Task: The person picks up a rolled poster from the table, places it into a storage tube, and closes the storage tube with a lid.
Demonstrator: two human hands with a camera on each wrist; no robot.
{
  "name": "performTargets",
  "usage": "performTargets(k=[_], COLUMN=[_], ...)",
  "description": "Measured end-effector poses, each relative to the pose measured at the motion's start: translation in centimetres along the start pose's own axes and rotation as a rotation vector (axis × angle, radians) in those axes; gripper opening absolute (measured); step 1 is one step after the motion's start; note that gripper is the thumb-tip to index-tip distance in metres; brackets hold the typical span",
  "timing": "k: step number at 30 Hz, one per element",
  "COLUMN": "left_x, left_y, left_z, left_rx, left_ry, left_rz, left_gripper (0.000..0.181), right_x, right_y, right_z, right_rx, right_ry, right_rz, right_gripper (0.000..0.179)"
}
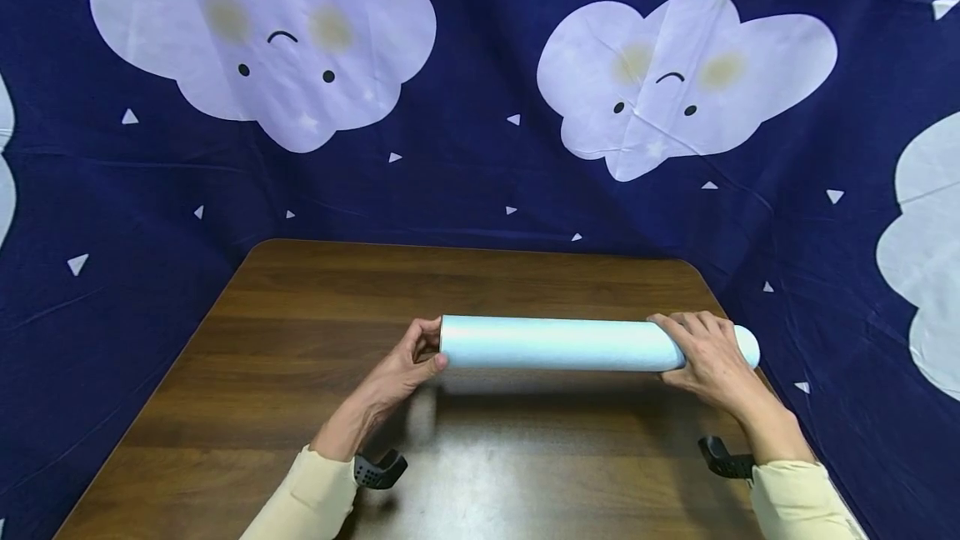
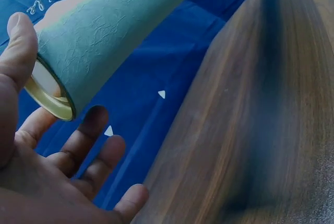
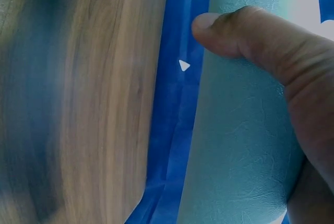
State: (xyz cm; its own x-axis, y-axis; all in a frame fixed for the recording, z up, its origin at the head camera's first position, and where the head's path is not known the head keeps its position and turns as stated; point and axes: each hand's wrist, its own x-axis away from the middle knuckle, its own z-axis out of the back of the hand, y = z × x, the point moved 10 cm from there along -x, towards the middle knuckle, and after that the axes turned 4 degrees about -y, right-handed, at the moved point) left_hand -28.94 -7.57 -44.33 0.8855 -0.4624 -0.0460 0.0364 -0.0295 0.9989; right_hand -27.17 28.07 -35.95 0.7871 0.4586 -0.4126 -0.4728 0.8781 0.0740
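A long light-blue tube (image 1: pixel 555 343) with a crinkled surface is held level above the wooden table, casting a shadow below it. At its left end my left hand (image 1: pixel 405 361) pinches the rim between thumb and index finger. In the left wrist view that end shows a gold-coloured rim (image 2: pixel 62 113) around a recessed face, and the other fingers (image 2: pixel 96 167) spread away from the tube. My right hand (image 1: pixel 708 357) grips the tube near its right end, which sticks out past the hand. The right wrist view has the thumb (image 3: pixel 245 32) lying across the tube; the fingers behind it are hidden.
The brown wooden table (image 1: pixel 300 298) has rounded far corners. Dark-blue cloth (image 1: pixel 465 165) with pale clouds and small white triangles hangs behind it and along both sides. A black band (image 1: pixel 380 470) sits on the left wrist, another (image 1: pixel 726 458) on the right.
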Motion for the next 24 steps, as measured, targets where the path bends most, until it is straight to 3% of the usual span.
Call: performTargets(k=[19, 24], left_x=[0.7, 1.0], left_y=[0.7, 1.2], left_z=[1.2, 1.6], left_rx=[-0.051, -0.123], left_ry=[0.076, 0.102], left_rz=[0.014, -0.006], left_gripper=[0.062, 0.061], right_x=[0.3, 0.3], right_y=[-0.3, -0.3], right_z=[-0.1, -0.2], right_rx=[0.001, -0.003], right_ry=[0.006, -0.003], right_rz=[-0.021, -0.029], right_gripper=[0.082, 0.082])
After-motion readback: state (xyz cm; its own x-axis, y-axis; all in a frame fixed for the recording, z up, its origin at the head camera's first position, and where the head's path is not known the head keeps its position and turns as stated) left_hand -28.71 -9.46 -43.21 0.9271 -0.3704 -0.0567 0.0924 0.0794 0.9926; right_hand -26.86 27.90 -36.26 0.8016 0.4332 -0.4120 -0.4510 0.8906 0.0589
